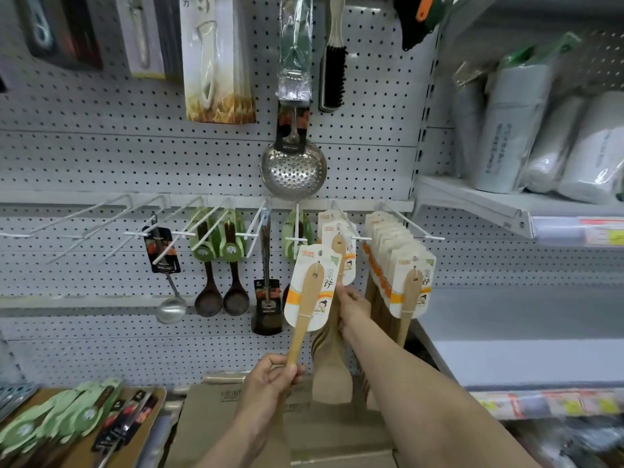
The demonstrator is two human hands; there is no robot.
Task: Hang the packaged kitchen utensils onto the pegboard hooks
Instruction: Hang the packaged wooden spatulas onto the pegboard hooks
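My left hand [270, 378] grips the handle of a wooden spatula [305, 309] on a white and orange card, held upright in front of the pegboard [101, 157]. My right hand [351, 304] reaches past it and holds the carded wooden spatulas [339, 244] that hang on a white hook [347, 224]; its fingertips are hidden behind the card in my left hand. A thick row of the same carded spatulas [401, 261] hangs on the hook to the right.
Left of the spatulas hang green-carded dark spoons [219, 255], a steel ladle [165, 265] and a black-carded turner [266, 298]. Several white hooks [84, 221] at far left are bare. A steel skimmer [293, 163] hangs above. Loose green and black carded utensils [77, 423] lie on cardboard boxes [209, 420] below.
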